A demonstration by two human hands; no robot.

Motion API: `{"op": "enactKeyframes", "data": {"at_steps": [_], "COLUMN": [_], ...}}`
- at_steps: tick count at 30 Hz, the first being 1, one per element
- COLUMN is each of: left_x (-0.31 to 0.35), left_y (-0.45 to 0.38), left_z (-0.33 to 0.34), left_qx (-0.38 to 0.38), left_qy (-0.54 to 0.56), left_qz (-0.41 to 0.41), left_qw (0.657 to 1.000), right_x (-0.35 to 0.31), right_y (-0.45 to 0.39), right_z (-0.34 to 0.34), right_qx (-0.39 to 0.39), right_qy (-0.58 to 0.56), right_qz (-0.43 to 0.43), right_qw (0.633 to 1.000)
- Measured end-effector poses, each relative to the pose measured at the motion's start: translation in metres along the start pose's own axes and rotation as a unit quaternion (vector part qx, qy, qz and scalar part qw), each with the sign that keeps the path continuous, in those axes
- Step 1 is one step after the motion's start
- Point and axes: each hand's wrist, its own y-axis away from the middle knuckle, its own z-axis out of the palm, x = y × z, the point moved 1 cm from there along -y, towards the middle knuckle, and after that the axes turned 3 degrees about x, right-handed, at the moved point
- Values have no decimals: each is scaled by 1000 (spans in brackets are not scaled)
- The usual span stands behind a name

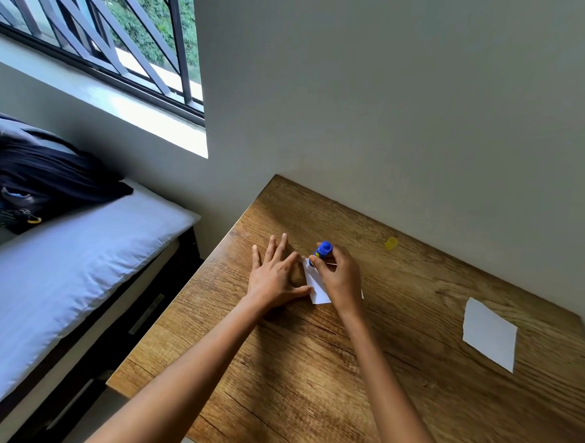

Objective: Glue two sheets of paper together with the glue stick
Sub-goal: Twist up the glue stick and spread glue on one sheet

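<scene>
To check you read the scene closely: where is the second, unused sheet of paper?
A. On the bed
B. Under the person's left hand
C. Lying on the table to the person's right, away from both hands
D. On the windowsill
C: the second sheet lies flat on the table, right of the right hand gripping the glue stick.

Blue glue stick (321,252) tilted on white sheet (318,288); 2nd sheet (489,334) flat, far rt.

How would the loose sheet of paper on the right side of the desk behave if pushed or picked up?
The loose sheet looks thin and lies flat on the desk, so it is probably very light and would slide easily. Lifted by one edge it would likely droop. Pinching it up off the flat wood may be fiddly.
</scene>
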Motion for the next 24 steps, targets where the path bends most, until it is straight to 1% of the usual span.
{"op": "enactKeyframes", "data": {"at_steps": [4, 7, 12, 17, 24], "left_x": [0, -3, -4, 0, 7], "left_y": [-1, -1, -2, -1, 2], "left_z": [-5, -11, -18, -16, -10], "left_qx": [-32, -56, -95, -78, -15], "left_qy": [-8, -11, -7, -26, -58], "left_qz": [-1, 6, -1, -5, 19], "left_qw": [999, 998, 995, 997, 998], "right_x": [0, 2, 8, 11, 10], "right_y": [8, 14, 25, 41, 52], "right_z": [-5, -10, -15, -20, -22], "right_qx": [-3, 0, -4, 13, 29], "right_qy": [-15, -4, -1, -4, -27], "right_qz": [-7, -6, 16, 21, 34], "right_qw": [1000, 1000, 1000, 1000, 999]}}
